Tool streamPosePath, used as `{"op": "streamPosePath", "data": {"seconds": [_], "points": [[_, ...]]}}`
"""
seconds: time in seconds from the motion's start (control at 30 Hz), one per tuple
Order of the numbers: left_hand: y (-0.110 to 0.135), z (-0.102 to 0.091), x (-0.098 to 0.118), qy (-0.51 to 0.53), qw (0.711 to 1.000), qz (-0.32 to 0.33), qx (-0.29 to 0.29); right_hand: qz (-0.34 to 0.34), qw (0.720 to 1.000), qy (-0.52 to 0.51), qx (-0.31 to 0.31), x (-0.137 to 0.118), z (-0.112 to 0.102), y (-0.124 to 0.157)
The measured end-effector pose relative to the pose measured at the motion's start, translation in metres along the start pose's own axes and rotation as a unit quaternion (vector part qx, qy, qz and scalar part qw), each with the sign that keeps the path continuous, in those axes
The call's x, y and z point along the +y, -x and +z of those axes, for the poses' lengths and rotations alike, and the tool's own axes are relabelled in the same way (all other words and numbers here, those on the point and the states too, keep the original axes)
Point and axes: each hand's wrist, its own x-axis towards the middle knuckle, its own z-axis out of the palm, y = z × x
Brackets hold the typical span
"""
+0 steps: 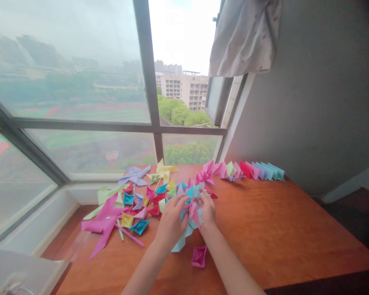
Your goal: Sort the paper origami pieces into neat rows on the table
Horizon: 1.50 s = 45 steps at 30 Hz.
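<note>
My left hand [172, 219] and my right hand [207, 211] meet over a folded paper piece [191, 213] in pink and light blue, on the wooden table [279, 229]. Fingers of both hands curl around it and pinch its folds. A light blue paper flap [180, 244] sticks out below my left hand. A small pink paper boat [199, 256] lies on the table between my forearms, untouched.
Several coloured origami pieces [147, 196] lie scattered left of my hands, with a large pink pinwheel [103, 223] and a purple pinwheel [134, 175]. A row of folded papers [249, 170] lines the far edge by the grey wall. Windows stand behind the table.
</note>
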Motion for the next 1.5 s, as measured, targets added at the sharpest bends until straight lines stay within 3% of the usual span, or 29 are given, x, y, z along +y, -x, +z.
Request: {"op": "streamPosePath", "data": {"seconds": [0.2, 0.3, 0.4, 0.5, 0.6, 0.77, 0.9, 1.03, 1.17, 1.5], "points": [[-0.021, -0.052, -0.044, -0.069, 0.996, -0.032, 0.054, -0.026, 0.987, 0.120, -0.101, 0.004, 0.073, -0.013], [-0.025, -0.071, -0.073, -0.141, 0.985, -0.085, 0.049, -0.063, 0.960, 0.211, -0.170, 0.003, 0.101, -0.021], [-0.021, -0.080, -0.095, -0.179, 0.975, -0.126, 0.046, -0.111, 0.922, 0.300, -0.217, -0.006, 0.114, -0.028], [-0.015, -0.085, -0.104, -0.195, 0.968, -0.146, 0.053, -0.156, 0.886, 0.372, -0.228, -0.025, 0.104, -0.037], [-0.012, -0.092, -0.098, -0.202, 0.967, -0.147, 0.056, -0.183, 0.862, 0.434, -0.188, -0.052, 0.067, -0.056], [-0.024, -0.096, -0.069, -0.184, 0.974, -0.114, 0.069, -0.178, 0.824, 0.534, -0.069, -0.083, -0.012, -0.102], [-0.041, -0.075, -0.043, -0.155, 0.984, -0.062, 0.065, -0.150, 0.795, 0.587, -0.029, -0.079, -0.043, -0.125], [-0.052, -0.048, -0.027, -0.187, 0.981, -0.050, 0.002, -0.130, 0.781, 0.609, -0.036, -0.059, -0.040, -0.127], [-0.049, -0.033, -0.022, -0.230, 0.970, -0.050, -0.062, -0.125, 0.782, 0.608, -0.058, -0.040, -0.027, -0.122], [-0.024, -0.034, -0.021, -0.166, 0.981, -0.037, -0.090, -0.125, 0.834, 0.515, -0.153, 0.001, 0.002, -0.099]]}}
